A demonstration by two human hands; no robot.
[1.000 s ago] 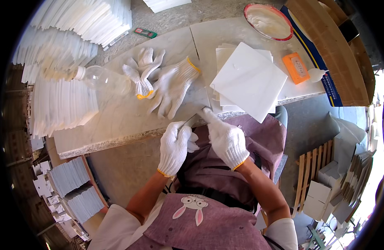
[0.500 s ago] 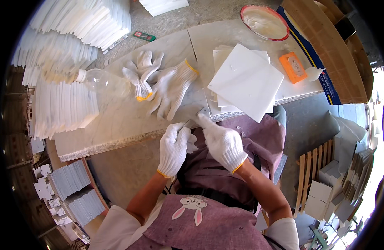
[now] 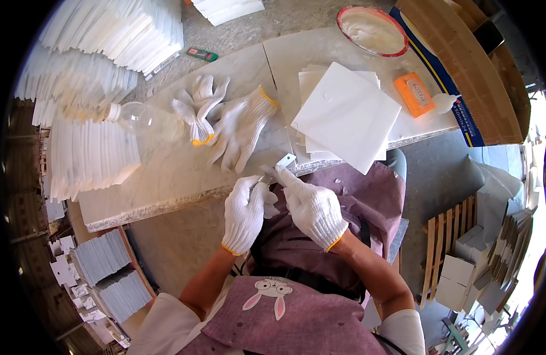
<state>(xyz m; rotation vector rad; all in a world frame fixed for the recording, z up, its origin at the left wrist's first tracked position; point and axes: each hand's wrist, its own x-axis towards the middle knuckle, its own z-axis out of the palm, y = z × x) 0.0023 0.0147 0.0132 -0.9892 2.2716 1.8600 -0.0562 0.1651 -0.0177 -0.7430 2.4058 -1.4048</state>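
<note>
White knit gloves with yellow cuffs cover both my hands. My left hand [image 3: 244, 212] is closed over my lap, its thumb and fingers pinching a thin metal strip, perhaps a blade. Beside it, my right hand [image 3: 311, 208] is closed too, forefinger extended along the metal strip [image 3: 286, 160], whose bright flat end with a small hole shows beyond the fingertips. Whether the metal between both hands is one piece is hidden by the fingers. Just past them, a spare pair of white gloves [image 3: 243, 127] lies on the marble-like slab [image 3: 148, 189].
White square tiles [image 3: 347, 112] are stacked loosely at the slab's edge. An orange box [image 3: 414, 94], a red-rimmed bowl of white paste [image 3: 368, 40] and a cardboard box [image 3: 480, 77] stand right. A clear bottle [image 3: 140, 116] lies left near tall tile stacks [image 3: 95, 157]; beyond is a green tool [image 3: 202, 54].
The metal strip's holed end has tilted and now catches the light. My right hand has shifted slightly left; the left stays nearly in place.
</note>
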